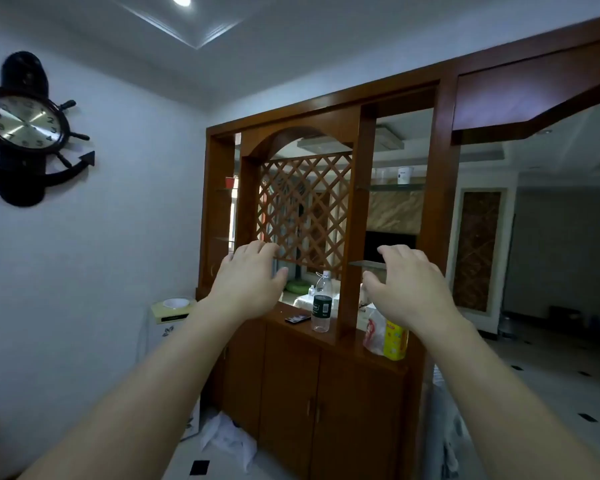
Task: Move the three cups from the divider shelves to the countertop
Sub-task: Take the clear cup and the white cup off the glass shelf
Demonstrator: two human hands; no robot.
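Observation:
A wooden room divider (357,209) stands ahead with glass shelves on both sides of a lattice panel. A red cup (230,181) sits on the upper left shelf. On the upper right glass shelf stand a white cup (405,174) and a clear cup (380,175) beside it. The wooden countertop (281,318) runs below the lattice. My left hand (250,282) and my right hand (409,289) are both raised in front of the divider, fingers apart, holding nothing, well below the cups.
On the countertop stand a clear plastic bottle (322,308), a dark phone (297,319), a white bag (373,336) and a yellow can (395,339). A water dispenser (168,317) stands left of the cabinet. Crumpled white plastic (227,441) lies on the floor. A ship-wheel clock (25,126) hangs on the left wall.

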